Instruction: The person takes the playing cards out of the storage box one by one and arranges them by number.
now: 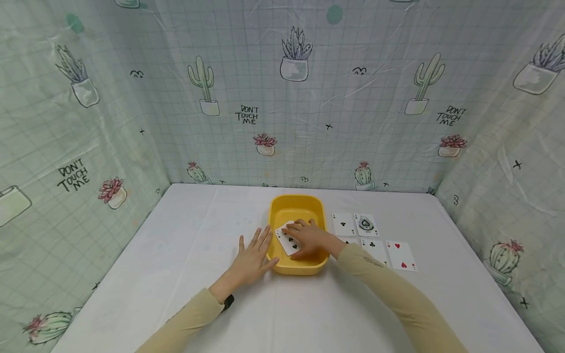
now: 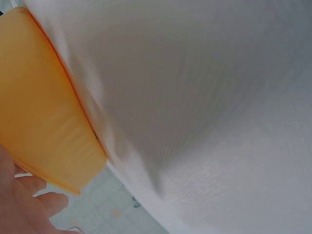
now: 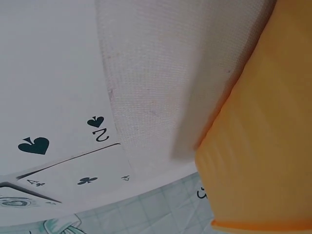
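A yellow plastic tub (image 1: pixel 295 208) stands mid-table. My right hand (image 1: pixel 309 239) reaches into it and holds a playing card (image 1: pixel 286 240) with black pips, tilted over the tub's left side. My left hand (image 1: pixel 252 255) lies flat on the white tablecloth (image 1: pixel 176 255), fingers straight, its fingertips against the tub's left wall. The left wrist view shows the tub's wall (image 2: pixel 39 112) and my fingers (image 2: pixel 24 204) beside it. The tub's wall (image 3: pixel 263 146) also fills the right side of the right wrist view.
Several cards lie face up right of the tub: a black-pip card (image 1: pixel 343 224), an ace of spades (image 1: pixel 366 224), a clubs card (image 1: pixel 375 248), a hearts card (image 1: pixel 400 255). A two of spades (image 3: pixel 48 122) and four of clubs (image 3: pixel 83 178) show close up. Cactus-print curtains (image 1: pixel 282 98) enclose the table.
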A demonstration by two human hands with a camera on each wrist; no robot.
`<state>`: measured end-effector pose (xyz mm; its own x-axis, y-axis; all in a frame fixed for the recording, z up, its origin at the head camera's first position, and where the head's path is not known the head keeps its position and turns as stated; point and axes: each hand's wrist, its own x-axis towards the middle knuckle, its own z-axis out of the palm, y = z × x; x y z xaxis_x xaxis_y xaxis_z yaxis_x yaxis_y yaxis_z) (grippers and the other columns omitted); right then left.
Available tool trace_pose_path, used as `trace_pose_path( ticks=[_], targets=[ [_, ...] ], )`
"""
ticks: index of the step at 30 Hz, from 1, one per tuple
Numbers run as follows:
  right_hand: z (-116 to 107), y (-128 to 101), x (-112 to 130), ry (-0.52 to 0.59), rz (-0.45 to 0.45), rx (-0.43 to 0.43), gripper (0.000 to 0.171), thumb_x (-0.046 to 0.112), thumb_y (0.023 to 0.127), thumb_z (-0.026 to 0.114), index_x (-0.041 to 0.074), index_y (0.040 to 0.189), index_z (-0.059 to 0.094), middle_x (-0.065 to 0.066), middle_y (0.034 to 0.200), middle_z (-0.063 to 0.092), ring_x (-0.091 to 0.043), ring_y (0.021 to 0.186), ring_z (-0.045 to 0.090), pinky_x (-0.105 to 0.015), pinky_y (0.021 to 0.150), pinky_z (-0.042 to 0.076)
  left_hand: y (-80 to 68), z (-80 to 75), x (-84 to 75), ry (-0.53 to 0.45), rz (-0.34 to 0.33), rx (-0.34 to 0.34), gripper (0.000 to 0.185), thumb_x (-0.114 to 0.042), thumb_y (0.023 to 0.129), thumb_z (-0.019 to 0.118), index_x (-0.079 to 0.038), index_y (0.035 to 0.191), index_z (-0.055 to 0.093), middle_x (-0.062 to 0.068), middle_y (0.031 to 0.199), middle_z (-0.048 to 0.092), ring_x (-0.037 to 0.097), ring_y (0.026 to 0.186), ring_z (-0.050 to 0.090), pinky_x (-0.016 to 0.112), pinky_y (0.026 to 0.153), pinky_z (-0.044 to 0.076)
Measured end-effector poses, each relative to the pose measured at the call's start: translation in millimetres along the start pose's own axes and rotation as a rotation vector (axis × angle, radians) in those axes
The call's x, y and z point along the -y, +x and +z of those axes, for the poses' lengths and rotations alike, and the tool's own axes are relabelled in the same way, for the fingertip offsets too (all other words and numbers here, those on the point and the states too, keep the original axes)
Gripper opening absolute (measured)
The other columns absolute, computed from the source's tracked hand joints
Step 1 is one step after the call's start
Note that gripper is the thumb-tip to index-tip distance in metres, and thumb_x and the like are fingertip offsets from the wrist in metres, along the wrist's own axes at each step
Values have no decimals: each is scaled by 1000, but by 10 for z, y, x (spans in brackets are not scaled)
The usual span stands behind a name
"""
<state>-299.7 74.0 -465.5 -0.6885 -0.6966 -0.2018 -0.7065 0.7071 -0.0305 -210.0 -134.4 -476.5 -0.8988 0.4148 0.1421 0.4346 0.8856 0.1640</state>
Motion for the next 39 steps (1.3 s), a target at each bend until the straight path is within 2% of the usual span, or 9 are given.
trace_pose_path(
  ticks=[6,11,16,21,29,39],
  targets=[
    [9,23,-21,24,-17,-13,83,64,72,56,25,140,27,1,142,32,-26,131,25,-60,102,19,-1,-10,-8,-5,-2,2,73,-53,89,37,-9,144,16,4,152,8,29,139,12,68,98,11],
    [41,53,-39,22,-15,-32,84,66,70,56,27,139,30,1,136,37,-25,127,27,-59,101,22,-3,-7,-10,5,-12,21,74,-56,89,33,-11,144,13,1,152,4,28,139,10,67,99,10],
    [25,49,-30,39,-1,-23,86,68,68,56,28,139,29,1,140,34,-27,130,25,-60,102,19,-8,-4,-5,2,-14,26,75,-58,89,31,-9,144,15,1,152,2,27,139,9,67,100,10],
    [-21,27,-21,50,2,-7,85,66,69,57,27,139,28,2,143,32,-27,131,24,-61,103,17,-9,-1,-2,-4,-2,3,74,-56,89,33,-9,144,15,3,152,6,27,139,9,67,99,11],
    [-71,27,-37,35,5,18,81,60,70,61,28,139,30,3,140,35,-25,129,25,-58,103,20,-12,-6,-9,1,1,4,74,-57,89,32,-8,143,17,4,152,8,27,139,9,68,98,12],
    [-56,112,-96,35,28,20,92,66,63,63,26,139,30,0,137,35,-25,127,26,-56,102,23,-15,-17,-7,-5,9,-5,74,-57,90,30,-8,143,15,4,152,6,29,139,13,68,98,12]
  ],
)
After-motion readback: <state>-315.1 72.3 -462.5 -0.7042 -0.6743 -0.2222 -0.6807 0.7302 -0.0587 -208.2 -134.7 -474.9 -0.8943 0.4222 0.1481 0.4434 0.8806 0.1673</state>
